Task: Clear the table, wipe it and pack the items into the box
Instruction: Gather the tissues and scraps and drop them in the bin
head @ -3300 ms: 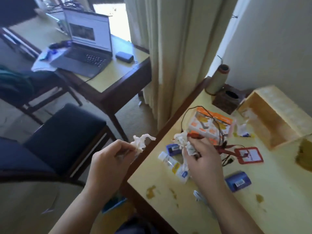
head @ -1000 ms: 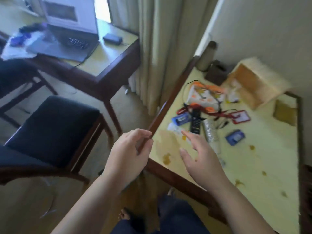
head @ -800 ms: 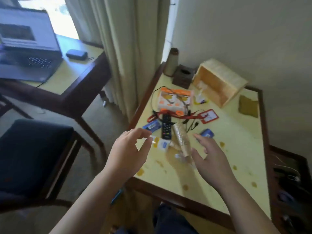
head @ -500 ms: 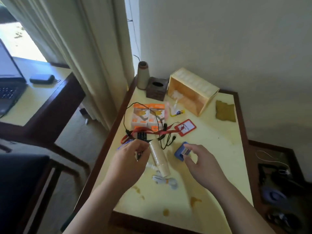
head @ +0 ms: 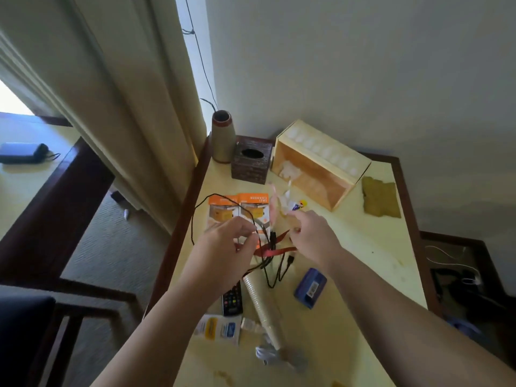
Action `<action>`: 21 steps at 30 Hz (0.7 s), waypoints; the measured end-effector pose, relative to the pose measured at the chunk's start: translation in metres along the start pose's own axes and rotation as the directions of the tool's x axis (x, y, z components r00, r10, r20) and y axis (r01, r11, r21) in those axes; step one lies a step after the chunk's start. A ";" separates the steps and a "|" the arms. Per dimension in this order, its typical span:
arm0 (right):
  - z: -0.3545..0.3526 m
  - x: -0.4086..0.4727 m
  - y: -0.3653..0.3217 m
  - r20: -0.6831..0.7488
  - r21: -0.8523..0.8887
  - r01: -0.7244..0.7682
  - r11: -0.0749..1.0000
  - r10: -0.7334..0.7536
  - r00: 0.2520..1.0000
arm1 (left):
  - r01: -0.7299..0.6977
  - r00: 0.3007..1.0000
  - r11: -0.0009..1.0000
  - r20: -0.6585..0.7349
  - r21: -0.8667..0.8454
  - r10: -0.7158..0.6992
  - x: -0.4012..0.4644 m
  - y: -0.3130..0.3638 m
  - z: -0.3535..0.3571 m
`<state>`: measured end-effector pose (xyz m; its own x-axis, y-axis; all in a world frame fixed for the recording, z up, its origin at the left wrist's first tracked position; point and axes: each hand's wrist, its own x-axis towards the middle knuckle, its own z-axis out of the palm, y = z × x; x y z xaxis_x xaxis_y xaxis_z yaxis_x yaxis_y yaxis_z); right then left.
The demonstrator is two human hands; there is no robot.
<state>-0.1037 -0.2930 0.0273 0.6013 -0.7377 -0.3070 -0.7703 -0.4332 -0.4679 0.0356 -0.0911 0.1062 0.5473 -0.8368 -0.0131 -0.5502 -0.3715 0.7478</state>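
Black and thin, the cable (head: 259, 247) lies tangled with the red strap (head: 275, 250) mid-table (head: 363, 261) — we think it is light and floppy, so we pinch it with our left hand (head: 226, 247), while our right hand (head: 312, 236) curls over — cannot tell.

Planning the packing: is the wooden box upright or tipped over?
Tipped over. The wooden box lies on its side on the table, its opening facing forward, something white inside.
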 end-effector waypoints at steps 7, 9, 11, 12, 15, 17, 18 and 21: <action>0.009 0.081 0.001 0.077 -0.286 -0.066 0.956 0.092 0.993 | -0.041 0.998 0.997 0.057 0.072 0.037 0.048 -0.015 0.022; 0.013 0.090 0.005 0.136 -0.366 -0.018 0.931 0.072 0.988 | -0.056 0.993 0.990 0.109 0.132 0.042 0.057 -0.016 0.034; 0.016 0.094 0.012 0.146 -0.402 0.046 0.915 0.015 0.989 | -0.088 0.984 0.973 0.167 0.213 0.052 0.065 -0.014 0.051; 0.018 0.095 0.015 0.133 -0.392 0.069 0.918 -0.018 0.991 | -0.104 0.980 0.962 0.192 0.253 0.056 0.070 -0.013 0.059; 0.019 0.093 0.021 0.059 -0.243 0.105 0.964 -0.094 0.994 | -0.160 0.965 0.894 0.257 0.418 0.052 0.093 -0.009 0.082; 0.016 0.092 0.023 0.023 -0.128 0.095 0.987 -0.093 0.995 | -0.191 0.950 0.824 0.310 0.534 0.019 0.112 -0.010 0.098; 0.015 0.092 0.024 -0.001 -0.089 0.078 0.993 -0.078 0.997 | -0.212 0.940 0.780 0.342 0.589 -0.003 0.121 -0.011 0.105; 0.010 0.091 0.029 -0.099 -0.005 0.042 0.999 -0.042 0.994 | -0.290 0.906 0.616 0.417 0.732 -0.069 0.147 -0.014 0.123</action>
<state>-0.0691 -0.3677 -0.0224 0.6093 -0.7665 -0.2030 -0.7453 -0.4664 -0.4764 0.0460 -0.2585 0.0122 0.2704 -0.9007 -0.3402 -0.9597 -0.2802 -0.0209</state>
